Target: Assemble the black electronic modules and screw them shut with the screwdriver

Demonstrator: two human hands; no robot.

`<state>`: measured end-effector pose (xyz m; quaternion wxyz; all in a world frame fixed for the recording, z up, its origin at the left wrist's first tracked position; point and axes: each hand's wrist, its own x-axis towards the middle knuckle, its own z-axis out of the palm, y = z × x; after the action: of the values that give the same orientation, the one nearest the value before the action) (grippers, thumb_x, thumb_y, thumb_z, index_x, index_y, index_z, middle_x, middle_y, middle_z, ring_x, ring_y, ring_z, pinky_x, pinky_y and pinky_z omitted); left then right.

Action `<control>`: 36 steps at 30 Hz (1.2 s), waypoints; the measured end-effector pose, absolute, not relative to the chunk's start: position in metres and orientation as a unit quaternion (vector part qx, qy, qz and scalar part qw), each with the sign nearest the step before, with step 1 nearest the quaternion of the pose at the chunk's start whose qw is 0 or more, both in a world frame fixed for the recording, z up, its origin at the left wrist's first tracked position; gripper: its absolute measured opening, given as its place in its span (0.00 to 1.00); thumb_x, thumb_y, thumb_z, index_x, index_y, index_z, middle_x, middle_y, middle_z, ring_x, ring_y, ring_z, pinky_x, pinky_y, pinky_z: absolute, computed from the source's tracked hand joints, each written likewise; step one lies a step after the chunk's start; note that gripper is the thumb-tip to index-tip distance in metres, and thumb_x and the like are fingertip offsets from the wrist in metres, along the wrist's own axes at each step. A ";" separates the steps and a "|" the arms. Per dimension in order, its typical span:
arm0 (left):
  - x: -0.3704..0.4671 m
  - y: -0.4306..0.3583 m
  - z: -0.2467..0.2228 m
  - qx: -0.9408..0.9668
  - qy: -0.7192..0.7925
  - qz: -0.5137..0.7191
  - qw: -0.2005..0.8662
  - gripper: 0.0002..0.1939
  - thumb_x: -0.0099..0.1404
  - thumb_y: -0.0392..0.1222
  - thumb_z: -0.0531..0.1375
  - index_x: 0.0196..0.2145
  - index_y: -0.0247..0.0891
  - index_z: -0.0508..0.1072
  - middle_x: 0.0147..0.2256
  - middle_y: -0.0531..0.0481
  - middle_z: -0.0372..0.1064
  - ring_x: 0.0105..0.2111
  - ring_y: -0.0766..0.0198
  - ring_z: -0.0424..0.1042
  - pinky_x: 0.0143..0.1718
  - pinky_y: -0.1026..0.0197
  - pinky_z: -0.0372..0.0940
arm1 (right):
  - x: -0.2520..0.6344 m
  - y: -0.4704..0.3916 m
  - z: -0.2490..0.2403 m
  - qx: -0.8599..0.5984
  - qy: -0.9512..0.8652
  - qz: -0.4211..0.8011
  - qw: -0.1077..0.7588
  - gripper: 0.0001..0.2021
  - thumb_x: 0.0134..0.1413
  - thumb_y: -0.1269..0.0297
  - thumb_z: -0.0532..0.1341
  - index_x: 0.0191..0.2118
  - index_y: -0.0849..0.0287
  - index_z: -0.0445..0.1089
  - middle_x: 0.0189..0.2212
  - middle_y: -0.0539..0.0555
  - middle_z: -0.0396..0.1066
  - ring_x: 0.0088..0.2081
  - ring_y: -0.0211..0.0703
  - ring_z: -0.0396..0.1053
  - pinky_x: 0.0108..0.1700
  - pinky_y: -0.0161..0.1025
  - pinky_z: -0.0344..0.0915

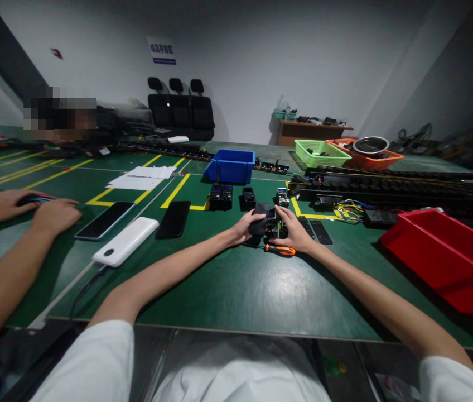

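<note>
My left hand (244, 228) grips a black casing (258, 224) near the middle of the green table. Close on its right, my right hand (294, 231) has thumb and fingers closed round a small device with an exposed circuit board (279, 228). The two pieces are side by side, and I cannot tell whether they are joined. An orange and black screwdriver (280, 250) lies just below my hands. Behind them stand a small black module (249, 196), a silver part (282, 196) and a pair of black modules (220, 195). Flat black plates (321, 232) lie right of my right hand.
A blue bin (231, 166) stands behind, a red bin (449, 262) at right. Left are a white power bank (126, 242), a black phone (173, 219), another phone (106, 220) and papers (141, 177). A co-worker's hands (54, 215) hold wires at far left. Black rails (362, 187) lie back right.
</note>
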<state>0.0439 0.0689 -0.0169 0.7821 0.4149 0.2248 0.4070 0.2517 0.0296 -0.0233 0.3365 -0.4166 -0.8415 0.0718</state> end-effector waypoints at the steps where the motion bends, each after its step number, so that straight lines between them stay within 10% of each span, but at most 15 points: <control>1: 0.044 0.069 -0.017 0.415 0.228 0.405 0.782 0.22 0.58 0.35 0.65 0.50 0.33 0.69 0.39 0.44 0.73 0.31 0.65 0.73 0.36 0.63 0.70 | 0.252 0.029 -0.023 -0.416 -0.843 0.072 0.334 0.53 0.42 0.52 0.71 0.70 0.48 0.40 0.66 0.59 0.47 0.65 0.61 0.50 0.64 0.59 0.54; 36: 0.047 0.066 -0.028 0.564 0.243 0.422 0.667 0.33 0.48 0.40 0.73 0.51 0.36 0.67 0.46 0.43 0.69 0.44 0.57 0.70 0.44 0.59 0.68 | 0.253 0.025 -0.026 -0.406 -0.840 -0.023 0.359 0.50 0.41 0.49 0.71 0.67 0.49 0.47 0.60 0.61 0.57 0.60 0.63 0.57 0.58 0.60 0.63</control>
<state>0.0466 0.0659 -0.0281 0.6670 0.5640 0.2433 0.4216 0.2534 0.0255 -0.0258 0.3585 -0.4062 -0.8402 -0.0231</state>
